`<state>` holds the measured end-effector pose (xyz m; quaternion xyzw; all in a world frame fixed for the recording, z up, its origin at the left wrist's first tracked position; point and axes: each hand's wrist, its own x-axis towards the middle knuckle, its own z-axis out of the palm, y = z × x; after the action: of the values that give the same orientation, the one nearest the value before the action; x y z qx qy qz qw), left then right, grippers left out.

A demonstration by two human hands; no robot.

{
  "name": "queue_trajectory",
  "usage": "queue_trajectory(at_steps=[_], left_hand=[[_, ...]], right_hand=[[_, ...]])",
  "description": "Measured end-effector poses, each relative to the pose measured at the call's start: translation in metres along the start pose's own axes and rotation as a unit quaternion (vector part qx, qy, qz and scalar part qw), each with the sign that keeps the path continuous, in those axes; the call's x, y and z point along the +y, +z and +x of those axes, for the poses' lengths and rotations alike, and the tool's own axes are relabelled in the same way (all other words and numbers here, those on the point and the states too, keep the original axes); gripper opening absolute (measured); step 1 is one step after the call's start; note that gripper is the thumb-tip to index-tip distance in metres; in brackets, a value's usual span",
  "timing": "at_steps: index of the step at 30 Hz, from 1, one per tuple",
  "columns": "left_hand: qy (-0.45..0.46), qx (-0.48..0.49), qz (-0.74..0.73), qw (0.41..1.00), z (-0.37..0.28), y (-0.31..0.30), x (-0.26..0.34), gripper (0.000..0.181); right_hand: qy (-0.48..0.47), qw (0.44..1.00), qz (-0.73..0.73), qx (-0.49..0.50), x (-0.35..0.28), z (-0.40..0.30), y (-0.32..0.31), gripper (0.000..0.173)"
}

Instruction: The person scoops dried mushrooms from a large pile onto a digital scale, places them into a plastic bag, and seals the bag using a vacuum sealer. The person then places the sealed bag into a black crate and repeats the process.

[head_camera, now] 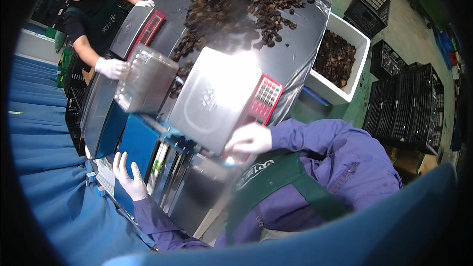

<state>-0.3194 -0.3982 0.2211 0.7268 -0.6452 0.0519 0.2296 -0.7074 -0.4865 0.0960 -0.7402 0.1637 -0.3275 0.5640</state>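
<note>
My left hand, in a white glove, is raised with its fingers spread and nothing in it. It is beside a blue-sided machine. My right hand, also gloved, is at the near edge of a scale with a steel pan and a red keypad panel. Its fingers are bent and blurred; whether they grip anything does not show. Beyond the scale, a co-worker's gloved hand holds a blurred, clear plastic tray. Dark brown pieces, perhaps mushrooms, are heaped on the table.
A second scale stands before the co-worker, whose other hand touches its far end. At the right are a white foam box holding brown pieces, black crates and a stack of black trays. A blue curtain hangs at the left.
</note>
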Motion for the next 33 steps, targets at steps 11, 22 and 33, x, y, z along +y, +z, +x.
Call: queue_trajectory(at_steps=[11,22,33], left_hand=[[-0.018,-0.093,0.024,0.995,0.089,0.088,0.116,0.032],[-0.016,-0.044,0.054,0.997,0.138,0.117,0.072,0.033],[-0.141,-0.041,-0.124,0.981,0.16,0.166,-0.055,0.026]], right_hand=[[0.131,0.875,-0.436,0.164,0.147,-0.064,-0.29,0.019],[0.403,0.668,-0.626,0.009,0.124,-0.136,-0.46,0.023],[0.109,0.929,-0.354,0.007,0.139,0.027,-0.282,0.021]])
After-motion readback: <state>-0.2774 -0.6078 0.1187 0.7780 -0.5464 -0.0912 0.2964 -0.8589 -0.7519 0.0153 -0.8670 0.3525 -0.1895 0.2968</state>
